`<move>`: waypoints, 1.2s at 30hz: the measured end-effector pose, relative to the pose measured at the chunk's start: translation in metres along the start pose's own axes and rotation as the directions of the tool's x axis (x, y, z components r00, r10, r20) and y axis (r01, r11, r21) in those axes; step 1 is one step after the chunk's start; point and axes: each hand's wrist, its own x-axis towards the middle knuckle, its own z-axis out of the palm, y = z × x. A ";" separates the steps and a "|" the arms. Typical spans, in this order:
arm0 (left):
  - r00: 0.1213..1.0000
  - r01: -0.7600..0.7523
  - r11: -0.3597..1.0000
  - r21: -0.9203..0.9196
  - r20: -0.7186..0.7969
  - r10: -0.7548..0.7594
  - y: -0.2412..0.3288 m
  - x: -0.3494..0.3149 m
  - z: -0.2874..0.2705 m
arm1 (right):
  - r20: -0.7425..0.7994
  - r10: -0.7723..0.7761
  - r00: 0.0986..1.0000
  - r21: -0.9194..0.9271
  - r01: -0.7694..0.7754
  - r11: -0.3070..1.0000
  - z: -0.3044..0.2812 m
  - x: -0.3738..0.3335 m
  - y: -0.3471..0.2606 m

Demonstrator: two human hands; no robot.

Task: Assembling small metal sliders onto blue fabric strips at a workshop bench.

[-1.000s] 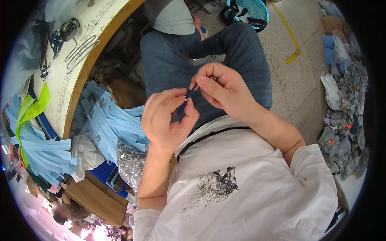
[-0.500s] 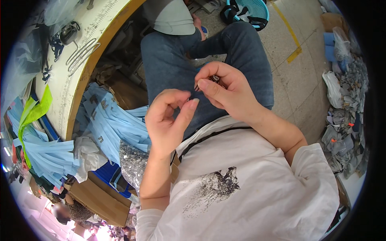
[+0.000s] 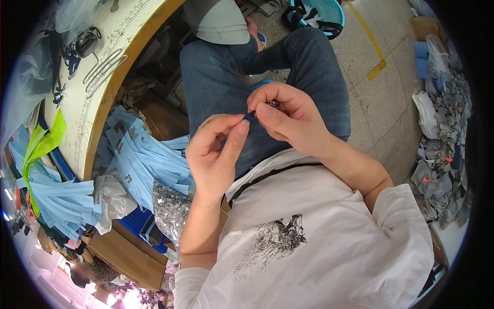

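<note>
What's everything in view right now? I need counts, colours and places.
Small piece: 1, dark, centre
Shiny bits: uncountable, dark and silvery, in right hand
Worktable: 1, cream, upper left
Bent wire: 1, silvery, on worktable
Strips: many, light blue, left
Neon strip: 1, lime, far left
Bag of bits: 1, silvery, lower left
Cardboard box: 1, brown, lower left
Basket: 1, turquoise, top
Floor tape: 1, yellow, upper right
Scrap heap: 1, mostly grey, right
T-shirt: 1, white, bottom
Jeans: 1, blue, centre
Left hand: 1, bare, centre
Right hand: 1, bare, centre

Left grip [image 3: 213, 154] and right grip [image 3: 290, 116] close together, both in a fingertip pinch
</note>
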 end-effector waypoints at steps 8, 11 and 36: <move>0.983 -0.136 0.963 0.233 -0.093 0.161 -0.001 -0.001 0.003 | 0.021 0.030 0.999 -0.049 -0.029 0.998 -0.001 0.002 0.000; 0.977 -0.151 0.955 0.257 -0.108 0.184 -0.001 -0.001 0.005 | 0.005 -0.080 0.997 -0.125 0.080 0.989 0.001 0.004 0.005; 0.996 -0.082 0.969 -0.234 0.004 0.085 -0.008 0.000 0.006 | -0.098 0.092 0.991 0.322 -0.056 0.945 -0.001 0.006 0.003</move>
